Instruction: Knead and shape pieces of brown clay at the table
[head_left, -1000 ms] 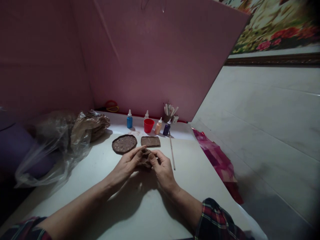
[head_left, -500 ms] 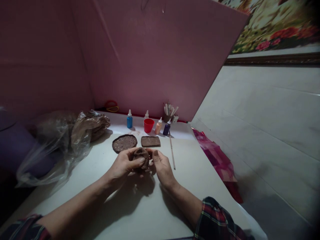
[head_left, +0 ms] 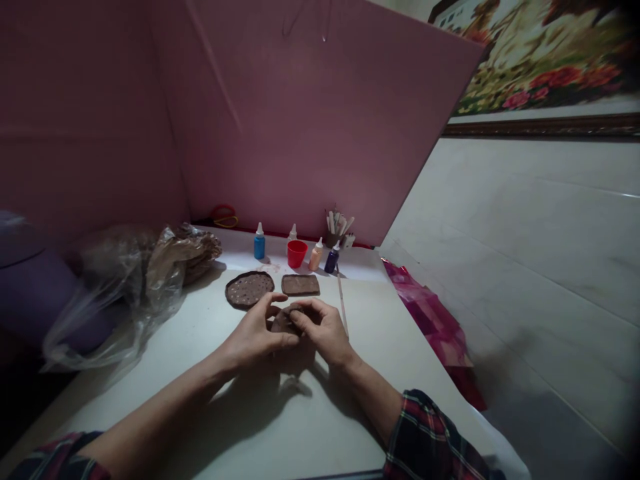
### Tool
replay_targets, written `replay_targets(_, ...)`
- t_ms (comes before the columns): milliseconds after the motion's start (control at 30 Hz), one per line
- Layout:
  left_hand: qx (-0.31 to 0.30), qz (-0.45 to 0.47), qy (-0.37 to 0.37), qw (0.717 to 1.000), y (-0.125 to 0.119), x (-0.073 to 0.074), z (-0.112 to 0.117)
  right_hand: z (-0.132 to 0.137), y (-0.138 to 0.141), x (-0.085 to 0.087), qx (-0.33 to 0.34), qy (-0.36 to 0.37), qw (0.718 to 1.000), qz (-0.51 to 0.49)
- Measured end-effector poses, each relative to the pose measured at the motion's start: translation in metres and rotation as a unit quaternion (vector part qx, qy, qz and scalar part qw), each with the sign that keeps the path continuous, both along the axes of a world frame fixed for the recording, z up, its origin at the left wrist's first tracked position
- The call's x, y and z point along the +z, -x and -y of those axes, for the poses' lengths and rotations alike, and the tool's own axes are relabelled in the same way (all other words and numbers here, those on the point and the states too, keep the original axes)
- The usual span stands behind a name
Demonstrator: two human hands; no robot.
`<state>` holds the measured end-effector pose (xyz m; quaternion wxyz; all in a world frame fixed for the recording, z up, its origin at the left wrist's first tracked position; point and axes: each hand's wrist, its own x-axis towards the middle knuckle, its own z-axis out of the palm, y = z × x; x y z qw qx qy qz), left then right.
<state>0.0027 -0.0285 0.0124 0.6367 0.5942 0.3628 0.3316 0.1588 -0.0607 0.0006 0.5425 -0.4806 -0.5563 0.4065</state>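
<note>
- Left hand [head_left: 257,332]: cradling brown clay [head_left: 283,322].
- Right hand [head_left: 325,329]: pinching the brown clay's upper edge.
- Brown clay: between the hands, above the surface [head_left: 383,333].
- Pressure: I'd judge light, even pinches best.

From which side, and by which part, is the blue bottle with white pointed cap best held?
Probably grip the blue bottle around its body, coming from the near side: it stands upright, apart from the round red cup, while the white cap tapers, offering less hold.
</note>
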Motion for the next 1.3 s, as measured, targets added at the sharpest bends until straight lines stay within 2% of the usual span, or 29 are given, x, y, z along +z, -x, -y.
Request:
replay_targets(100, 0.022, 0.019, -0.008, 1.000, 0.0014, 0.0047, -0.0006, -0.0023, 0.0001, -0.0009, -0.045, -0.025, 0.997, -0.049)
replay_targets(167, 0.006, 0.037, -0.004, 0.999, 0.0012, 0.0045, -0.0010, -0.0027, 0.0014, -0.0013, -0.064, -0.033, 0.995, -0.072)
replay_targets(233, -0.014, 0.059, -0.014, 0.998, 0.0011, 0.0031, -0.0015, -0.0018, 0.0027, -0.0015, -0.056, -0.034, 0.995, -0.078)
replay_targets(333, 0.005, 0.054, -0.056, 0.997, 0.0022, 0.0017, -0.0030, 0.0009, 0.0024, -0.0020, -0.020, -0.037, 0.998, -0.047)
replay_targets(467, 0.009, 0.032, -0.086, 0.996, 0.0027, 0.0018, -0.0034, 0.0027, -0.0010, -0.0037, -0.035, -0.036, 0.999, 0.009)
replay_targets(600, 0.020, -0.002, -0.120, 0.993, 0.0007, 0.0045, 0.0008, 0.0019, 0.0001, -0.0025, -0.015, 0.016, 0.999, -0.042)
replay_targets(800, 0.007, 0.009, -0.068, 0.998, 0.0020, 0.0052, 0.0013, 0.0038, 0.0061, 0.0019, -0.009, 0.050, 0.993, -0.111)
replay_targets(967, 0.022, 0.048, -0.027, 0.998, -0.0004, 0.0003, -0.0004, 0.0035, 0.0063, -0.0003, -0.041, 0.041, 0.993, -0.102)
replay_targets(1133, 0.018, 0.077, 0.053, 0.995, 0.0008, 0.0034, -0.0004, 0.0030, 0.0033, 0.0008, -0.056, 0.015, 0.995, -0.077)
replay_targets(1233, -0.010, 0.068, 0.060, 0.996, 0.0029, 0.0059, -0.0015, 0.0037, 0.0026, 0.0009, -0.057, 0.007, 0.997, -0.060)
replay_targets(1300, 0.003, 0.057, 0.052, 0.997, 0.0032, 0.0066, -0.0024, 0.0040, 0.0030, 0.0001, -0.059, 0.014, 0.996, -0.060)
